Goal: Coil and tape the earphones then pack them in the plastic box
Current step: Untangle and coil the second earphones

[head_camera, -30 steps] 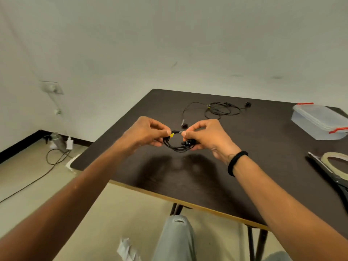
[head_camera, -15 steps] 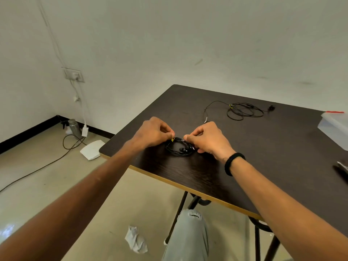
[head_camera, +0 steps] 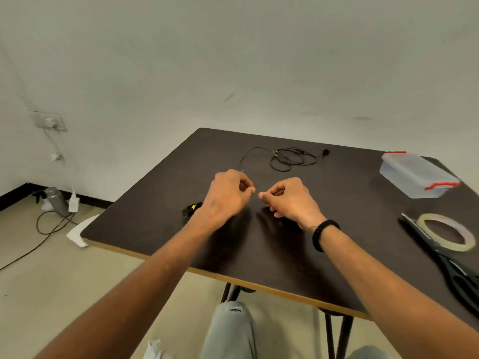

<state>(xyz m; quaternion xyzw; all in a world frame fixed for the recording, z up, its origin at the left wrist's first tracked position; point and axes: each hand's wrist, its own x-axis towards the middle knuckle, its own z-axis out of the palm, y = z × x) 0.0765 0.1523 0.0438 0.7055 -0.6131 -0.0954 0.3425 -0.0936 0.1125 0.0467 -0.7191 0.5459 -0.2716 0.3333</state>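
Coiled earphones [head_camera: 191, 210]: a small, tight black bundle of thin cord with a yellow fleck on it, lying flat on the table just left of the left wrist, which hides part of it.
Loose earphones [head_camera: 290, 158]: a second black set farther back, thin glossy cord in slack, untidy loops, one strand trailing toward the hands, a small earbud lying off to its right.
Left hand [head_camera: 228, 194]: raised over the table, fingers curled in, thumb and forefinger tips pressed together; I cannot tell whether anything is pinched between them. It is not touching the coiled bundle.
Right hand [head_camera: 289, 198]: close beside the left but apart from it, fingers curled loosely toward the palm, thumb pointing left; nothing visible in it.
Wristband [head_camera: 324, 234]: a black, beaded-looking band round the right wrist.
Plastic box [head_camera: 417, 174]: clear, rectangular, lidded, with red clips at its near and far ends, at the far right of the table, well apart from both sets.
Tape roll [head_camera: 447, 231]: a flat ring of pale, translucent tape lying near the right edge.
Scissors [head_camera: 451, 265]: long, black-handled, just beside the tape roll, running toward the near right corner.
Table [head_camera: 272, 244]: dark wood-grain top, matte, with a pale edge strip and thin dark metal legs.
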